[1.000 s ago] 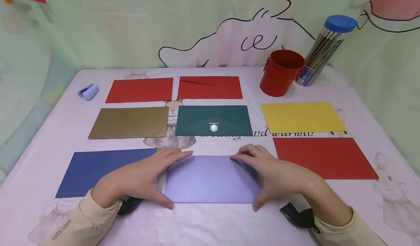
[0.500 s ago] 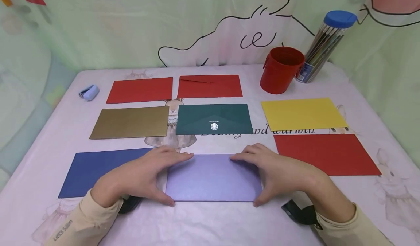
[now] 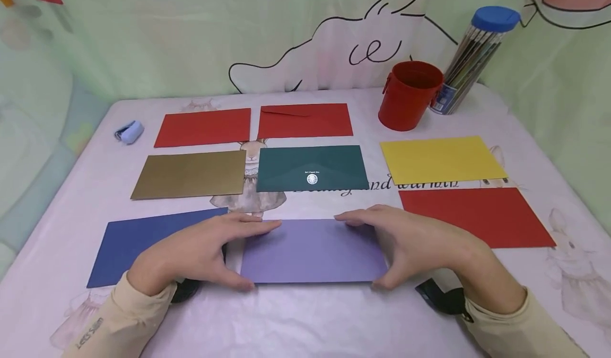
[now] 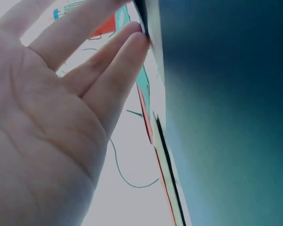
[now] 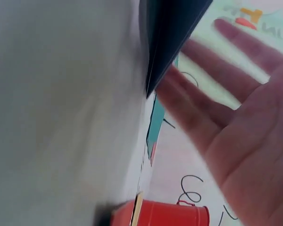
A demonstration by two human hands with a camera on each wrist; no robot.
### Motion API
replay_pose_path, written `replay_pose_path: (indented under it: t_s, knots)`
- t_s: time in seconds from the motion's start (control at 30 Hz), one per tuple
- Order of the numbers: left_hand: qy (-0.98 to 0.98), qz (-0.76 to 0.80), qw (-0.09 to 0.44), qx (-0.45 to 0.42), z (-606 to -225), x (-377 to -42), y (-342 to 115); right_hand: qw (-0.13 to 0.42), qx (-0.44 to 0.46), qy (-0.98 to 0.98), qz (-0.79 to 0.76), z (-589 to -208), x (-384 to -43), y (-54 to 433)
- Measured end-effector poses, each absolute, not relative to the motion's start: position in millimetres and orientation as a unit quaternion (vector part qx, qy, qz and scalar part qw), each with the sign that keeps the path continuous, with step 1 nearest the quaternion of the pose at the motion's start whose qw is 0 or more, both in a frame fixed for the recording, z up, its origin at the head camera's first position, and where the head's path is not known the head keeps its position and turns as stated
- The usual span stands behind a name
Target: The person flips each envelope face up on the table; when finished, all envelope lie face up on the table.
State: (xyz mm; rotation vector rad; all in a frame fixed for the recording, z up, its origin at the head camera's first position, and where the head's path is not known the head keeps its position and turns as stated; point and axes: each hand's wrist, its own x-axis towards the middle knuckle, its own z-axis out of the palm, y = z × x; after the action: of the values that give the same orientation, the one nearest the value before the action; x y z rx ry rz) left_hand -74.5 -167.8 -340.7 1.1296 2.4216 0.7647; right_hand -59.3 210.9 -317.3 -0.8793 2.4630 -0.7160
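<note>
A light purple envelope [image 3: 312, 254] is at the front middle in the head view, with a thin dark shadow along its near edge. My left hand [image 3: 202, 252] holds its left end, thumb at the near edge and fingertips at the far edge. At the right end my right hand [image 3: 412, 246] grips it the same way. In the right wrist view the envelope's corner [image 5: 172, 42] looks dark, angled up off the tabletop, and meets the fingers of the right hand [image 5: 245, 122]. The left wrist view shows the left palm [image 4: 42, 122] with fingers extended to the edge.
Around lie a blue envelope [image 3: 148, 241], a gold one [image 3: 191, 175], a green one [image 3: 310, 162], a yellow one [image 3: 444, 160] and several red envelopes [image 3: 477, 217]. At the back stand a red bucket [image 3: 406, 103] and a tube of pencils [image 3: 470, 66]; a small blue object [image 3: 129, 132] lies back left.
The purple envelope's near edge has risen and shifted away from me, and its face looks darker. Both thumbs have moved with it. The whole head view has also shifted slightly.
</note>
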Motion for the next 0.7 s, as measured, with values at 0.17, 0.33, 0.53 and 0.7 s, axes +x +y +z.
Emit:
replay_pose_path:
  t_s: [0.17, 0.33, 0.53, 0.7]
  knots:
    - [0.830, 0.316, 0.168, 0.428, -342, -76, -170, 0.217, -0.339, 0.870, -0.284, -315, -62, 214]
    - [0.799, 0.363, 0.118, 0.465, -344, -77, -170, 0.185, -0.366, 0.857, -0.312, -314, -63, 220]
    - [0.772, 0.408, 0.068, 0.483, -342, -80, -172, 0.128, -0.371, 0.849, -0.353, -312, -65, 225]
    - [0.763, 0.428, 0.047, 0.481, -339, -81, -175, 0.115, -0.365, 0.843, -0.377, -308, -66, 225]
